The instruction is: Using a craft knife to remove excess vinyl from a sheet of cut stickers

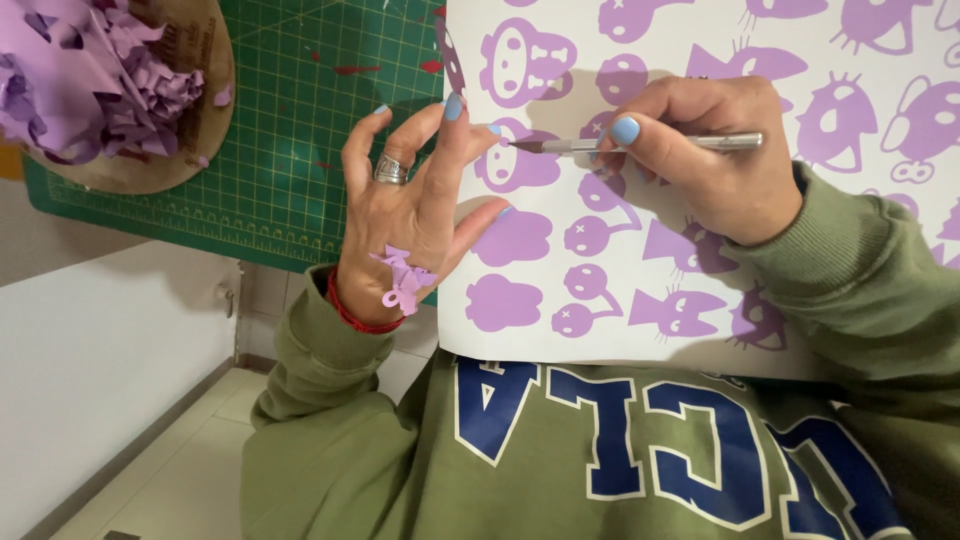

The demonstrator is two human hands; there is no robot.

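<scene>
1. Knife work: my right hand (pixel 700 160) pinches a slim silver craft knife (pixel 650 143), its long axis level, tip pointing left at a lilac mushroom-shaped sticker (pixel 515 160) on the white vinyl sheet (pixel 700 340).
2. My left hand (pixel 410 190), fingers spread, touches that sticker just beside the blade; peeled lilac scraps (pixel 403 280) cling to its wrist.
3. Round wooden tray (pixel 205 120) on the green cutting mat (pixel 300 130), holding lilac offcuts (pixel 80 80), sits well apart to the left.

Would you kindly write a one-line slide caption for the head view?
Right hand holds a craft knife over a purple sticker sheet; left hand steadies it, scraps stuck on.
</scene>
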